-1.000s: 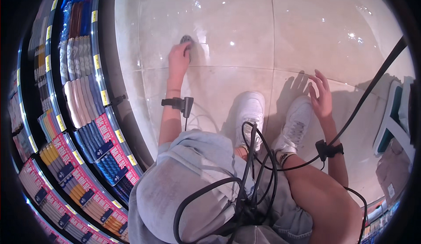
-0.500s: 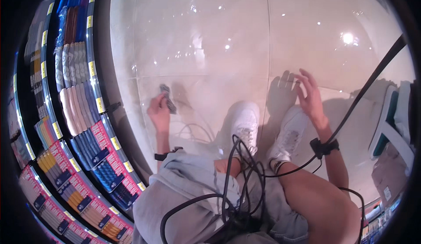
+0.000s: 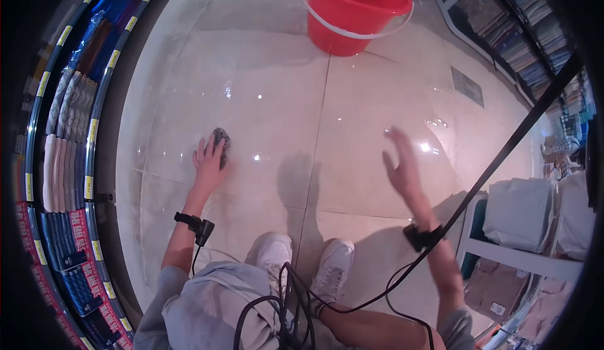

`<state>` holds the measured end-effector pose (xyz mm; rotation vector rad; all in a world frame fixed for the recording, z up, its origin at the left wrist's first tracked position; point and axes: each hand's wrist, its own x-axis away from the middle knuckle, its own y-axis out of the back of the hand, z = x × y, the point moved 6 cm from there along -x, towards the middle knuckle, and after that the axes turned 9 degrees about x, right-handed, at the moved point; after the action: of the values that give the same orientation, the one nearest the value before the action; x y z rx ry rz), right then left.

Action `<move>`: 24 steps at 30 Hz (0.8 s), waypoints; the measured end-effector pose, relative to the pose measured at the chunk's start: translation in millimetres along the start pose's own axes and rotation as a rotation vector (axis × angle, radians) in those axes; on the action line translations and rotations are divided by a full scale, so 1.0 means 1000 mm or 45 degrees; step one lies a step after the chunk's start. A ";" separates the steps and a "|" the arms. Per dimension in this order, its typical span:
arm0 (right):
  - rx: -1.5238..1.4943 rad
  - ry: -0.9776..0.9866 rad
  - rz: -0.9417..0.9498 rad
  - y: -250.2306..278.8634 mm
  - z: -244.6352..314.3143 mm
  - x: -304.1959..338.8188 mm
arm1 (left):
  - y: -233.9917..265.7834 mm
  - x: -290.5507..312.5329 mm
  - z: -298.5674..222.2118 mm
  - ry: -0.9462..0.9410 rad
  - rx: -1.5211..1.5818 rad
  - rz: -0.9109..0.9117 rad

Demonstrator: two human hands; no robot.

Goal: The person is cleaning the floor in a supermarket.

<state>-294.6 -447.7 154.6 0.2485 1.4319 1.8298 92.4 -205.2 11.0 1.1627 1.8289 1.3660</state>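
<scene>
A glossy, wet beige tiled floor (image 3: 377, 117) is flanked by stocked shelves (image 3: 63, 161). A dark rag (image 3: 220, 140) is pressed down under the left hand (image 3: 209, 161); the right hand (image 3: 402, 167) is raised, fingers spread. A red bucket (image 3: 352, 7) is seen beyond.

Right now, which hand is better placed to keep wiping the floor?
Probably the left hand: it presses the dark rag on the tiled floor, while the right hand is open, empty and raised.
</scene>
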 end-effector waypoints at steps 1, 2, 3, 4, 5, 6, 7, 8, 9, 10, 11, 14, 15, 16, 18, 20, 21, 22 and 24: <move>-0.012 -0.023 -0.020 0.011 -0.005 -0.024 | -0.009 0.006 0.004 0.000 0.003 -0.011; -0.033 0.002 -0.033 0.020 -0.003 -0.052 | -0.023 0.015 0.012 0.033 0.068 0.056; -0.057 0.049 -0.085 0.024 -0.010 -0.078 | -0.032 0.015 0.016 0.057 0.144 0.123; -0.031 0.080 -0.117 0.032 -0.013 -0.106 | -0.032 0.008 0.015 0.054 0.158 0.109; -0.034 0.099 -0.128 0.034 -0.021 -0.134 | -0.035 0.004 0.015 0.099 0.135 0.176; 0.010 0.137 -0.218 0.034 -0.025 -0.163 | -0.036 0.002 0.015 0.144 0.108 0.246; 0.050 0.170 -0.306 0.028 -0.030 -0.192 | -0.033 0.000 0.012 0.144 0.112 0.245; 0.116 0.192 -0.375 0.015 -0.031 -0.221 | -0.031 0.003 0.015 0.204 0.101 0.305; 0.200 0.207 -0.452 0.011 -0.036 -0.250 | -0.031 0.000 0.012 0.242 0.097 0.364; 0.467 0.241 -0.472 0.005 -0.041 -0.280 | -0.032 -0.001 0.012 0.249 0.092 0.363; 0.738 0.265 -0.484 0.000 -0.050 -0.301 | -0.033 -0.003 0.011 0.198 0.120 0.335; 0.548 0.109 0.272 -0.032 -0.052 -0.352 | -0.034 0.007 0.020 0.197 0.090 0.300; 0.541 0.113 0.284 -0.029 -0.058 -0.366 | -0.033 0.003 0.017 0.172 0.098 0.284; 0.737 0.079 0.371 -0.029 -0.072 -0.375 | -0.035 -0.001 0.012 0.139 0.117 0.276; 0.917 0.062 0.478 -0.038 -0.076 -0.383 | -0.038 -0.003 0.014 0.140 0.102 0.276; 0.910 0.100 0.495 -0.041 -0.074 -0.384 | -0.038 -0.002 0.015 0.166 0.078 0.288; 0.899 0.104 0.509 -0.041 -0.066 -0.380 | -0.036 0.001 0.017 0.178 0.075 0.301; 0.893 0.133 0.449 -0.040 -0.056 -0.374 | -0.035 0.005 0.019 0.209 0.086 0.319; 0.901 0.133 0.381 -0.035 -0.050 -0.367 | -0.034 0.001 0.017 0.207 0.098 0.337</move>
<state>-60.7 -729.8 216.9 0.7602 2.1754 1.4985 95.7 -200.3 -26.2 1.4108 1.9063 1.5901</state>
